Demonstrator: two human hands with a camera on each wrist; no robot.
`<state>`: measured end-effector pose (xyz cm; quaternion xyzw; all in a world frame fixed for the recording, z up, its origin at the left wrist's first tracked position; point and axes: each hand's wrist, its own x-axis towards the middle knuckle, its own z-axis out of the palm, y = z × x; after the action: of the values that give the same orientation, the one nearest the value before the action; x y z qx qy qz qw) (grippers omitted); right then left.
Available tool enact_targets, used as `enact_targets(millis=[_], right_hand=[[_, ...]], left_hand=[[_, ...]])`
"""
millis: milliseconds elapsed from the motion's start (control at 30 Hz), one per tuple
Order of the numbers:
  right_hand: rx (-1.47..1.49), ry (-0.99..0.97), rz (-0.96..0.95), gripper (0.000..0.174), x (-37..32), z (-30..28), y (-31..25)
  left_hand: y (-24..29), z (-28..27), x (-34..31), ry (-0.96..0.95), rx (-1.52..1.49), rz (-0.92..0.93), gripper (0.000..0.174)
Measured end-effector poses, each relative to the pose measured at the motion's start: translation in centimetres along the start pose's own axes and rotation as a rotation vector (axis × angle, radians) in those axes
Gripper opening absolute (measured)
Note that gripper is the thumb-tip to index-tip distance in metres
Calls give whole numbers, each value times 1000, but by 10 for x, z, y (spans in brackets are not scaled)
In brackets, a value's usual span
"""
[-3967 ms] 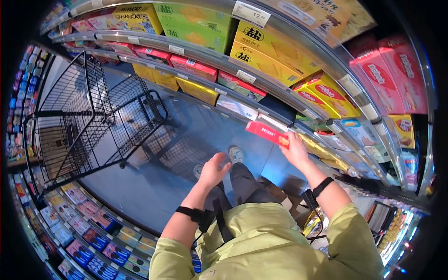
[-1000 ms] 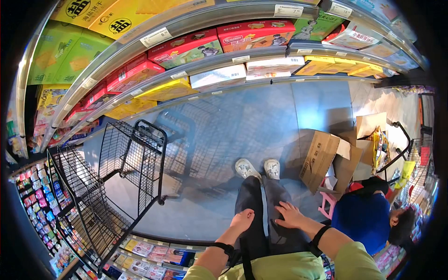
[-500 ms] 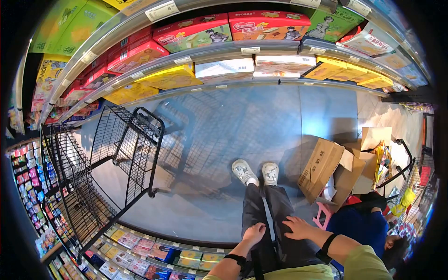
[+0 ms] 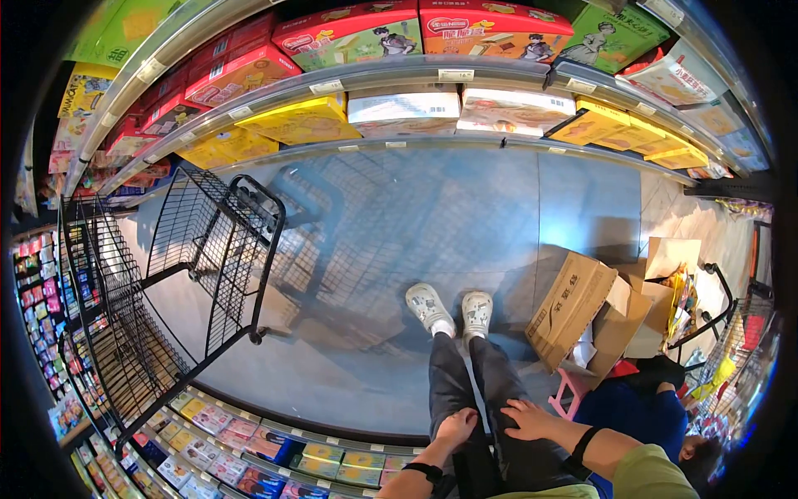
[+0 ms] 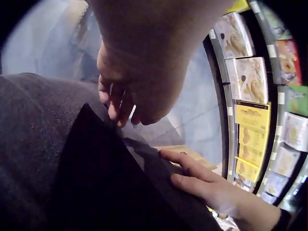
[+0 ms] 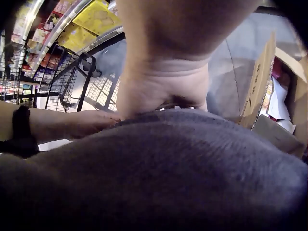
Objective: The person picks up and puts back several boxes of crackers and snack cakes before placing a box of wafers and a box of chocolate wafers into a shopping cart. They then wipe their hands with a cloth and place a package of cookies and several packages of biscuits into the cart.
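Note:
In the head view my left hand (image 4: 457, 426) rests over the left thigh of the dark grey trousers (image 4: 449, 374). Its fingers hang loosely curled and hold nothing; in the left wrist view the hand (image 5: 139, 96) is seen from the wrist, fingertips downward. My right hand (image 4: 529, 418) lies on the other thigh with fingers spread, nothing in it. The left wrist view also catches those right-hand fingers (image 5: 192, 168) against the trouser cloth. From the right wrist, the right hand (image 6: 161, 89) bends down over the thigh, hiding most of its fingers.
A black wire shopping cart (image 4: 268, 274) stands on the left. Boxed biscuits (image 4: 495, 29) line the shelves ahead, packets (image 4: 341, 463) the shelf behind. On the right are an open cardboard box (image 4: 569, 308), a pink stool (image 4: 568, 397) and a crouching person in blue (image 4: 628, 416).
Four seconds ago my right hand held a red package near the shelf; both hands have since come down to the thighs, without it. Over the last second they stay there as the view shifts slightly.

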<state>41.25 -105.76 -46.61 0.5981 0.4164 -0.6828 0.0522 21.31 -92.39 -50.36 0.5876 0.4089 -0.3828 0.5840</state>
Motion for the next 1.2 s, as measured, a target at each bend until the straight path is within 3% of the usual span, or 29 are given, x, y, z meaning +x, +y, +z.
enact_targets(millis=[567,833,933,1133,1200], right_hand=[[38,77,-34,61,-4,-20,9],[45,231,73,50,-18,-93,-28],[47,330,94,45,-11,-107,-27],[29,428,115,41,-25,-147,-63],[1,482,133,39,-31,-166,-77]], left_hand=[[10,5,-7,151,-114,85,29],[30,-26,-26,340,-230,106,23],[33,-46,-34,398,-327,198,29],[35,-99,-62,496,-468,196,36],[28,-123,-67,444,-490,162,42]])
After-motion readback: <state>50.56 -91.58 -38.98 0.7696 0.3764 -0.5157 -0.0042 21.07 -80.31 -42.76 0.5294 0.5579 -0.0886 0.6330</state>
